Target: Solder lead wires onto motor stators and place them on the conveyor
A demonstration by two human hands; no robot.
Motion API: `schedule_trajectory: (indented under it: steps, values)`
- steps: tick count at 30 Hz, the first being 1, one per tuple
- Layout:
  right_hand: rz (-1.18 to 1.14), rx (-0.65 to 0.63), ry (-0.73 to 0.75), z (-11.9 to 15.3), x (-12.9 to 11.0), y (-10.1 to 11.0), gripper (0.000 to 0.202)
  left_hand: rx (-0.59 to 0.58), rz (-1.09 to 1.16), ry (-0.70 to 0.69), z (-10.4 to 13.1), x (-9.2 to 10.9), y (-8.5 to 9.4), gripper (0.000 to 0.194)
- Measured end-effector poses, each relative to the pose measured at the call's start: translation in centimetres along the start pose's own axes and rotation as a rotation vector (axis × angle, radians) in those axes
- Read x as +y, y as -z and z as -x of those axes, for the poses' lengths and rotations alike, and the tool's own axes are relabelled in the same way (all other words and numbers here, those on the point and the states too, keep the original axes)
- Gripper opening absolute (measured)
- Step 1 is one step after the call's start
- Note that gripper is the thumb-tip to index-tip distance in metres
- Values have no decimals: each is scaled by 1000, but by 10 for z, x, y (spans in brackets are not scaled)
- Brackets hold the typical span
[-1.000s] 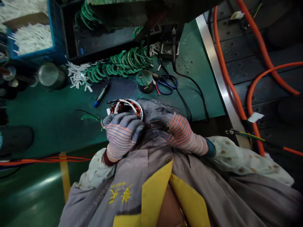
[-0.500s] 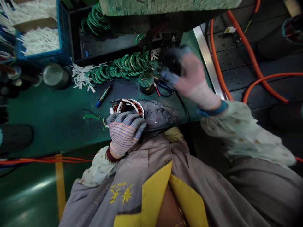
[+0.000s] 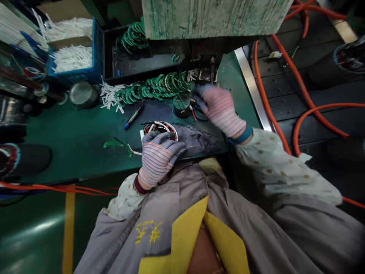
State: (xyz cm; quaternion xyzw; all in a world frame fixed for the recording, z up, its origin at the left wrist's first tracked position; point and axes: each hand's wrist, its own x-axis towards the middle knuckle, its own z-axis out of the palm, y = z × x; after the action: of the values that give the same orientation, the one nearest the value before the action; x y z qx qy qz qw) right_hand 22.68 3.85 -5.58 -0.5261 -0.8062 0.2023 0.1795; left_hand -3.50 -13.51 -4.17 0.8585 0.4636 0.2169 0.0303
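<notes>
The wound ring [image 3: 164, 125] is clasped near the bench [image 3: 76, 148] edge by the left hand [image 3: 159, 154], seemingly for steadying — the right hand [image 3: 219, 108], apart beside scissors [image 3: 202, 117], is too blurred to be read — and a firm hold is likely called for next

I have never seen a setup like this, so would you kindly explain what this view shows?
There is no robot here: one camera, worn on a person's head, looks down at that person's work. The gloved left hand curls over the near side of a round, wire-filled part. The gloved right hand, blurred, is near a small green-topped cylinder; whether it holds anything, I cannot tell. On the green bench lie a marker, curved green pieces and short white pieces.
</notes>
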Motion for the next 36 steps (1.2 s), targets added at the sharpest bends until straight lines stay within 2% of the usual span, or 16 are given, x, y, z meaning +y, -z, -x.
schedule_trajectory:
  steps: [2, 4, 8, 10, 12, 14, 16, 19, 22, 26, 31, 36]
  values:
    - [128, -51, -103, 33, 6, -14, 39, 10, 70, 62, -5, -1, 2, 22]
    - [228, -93, -155, 47, 10, -21, 47, 22, 128, 127, -8, -1, 5, 28]
    - [324, -175, -175, 42, 20, -15, 60, 40, 189, 205, -10, 2, 7, 35]
    - [220, -202, -184, 41, 28, -6, 61, 59, 216, 214, -10, 2, 6, 36]
    - [29, -170, -132, 52, 31, 4, 60, 65, 249, 227, -9, 3, 5, 37]
    - [-102, -84, -23, 72, 26, 14, 59, 44, 272, 259, -9, 3, 4, 36]
    - [-64, -51, 80, 95, 12, 23, 56, 34, 278, 276, -9, 4, 3, 36]
    - [187, -176, 172, 118, -17, 35, 52, 86, 279, 248, -8, 6, 2, 37]
    - [394, -313, 190, 117, -43, 41, 57, 107, 273, 230, -8, 6, 1, 38]
    - [478, -381, 238, 101, -59, 41, 59, 91, 252, 244, -6, 5, -1, 42]
    - [400, -374, 318, 97, -51, 34, 58, 97, 239, 219, -5, 4, -4, 43]
    - [255, -312, 376, 114, -29, 31, 54, 119, 235, 189, -3, 4, -6, 41]
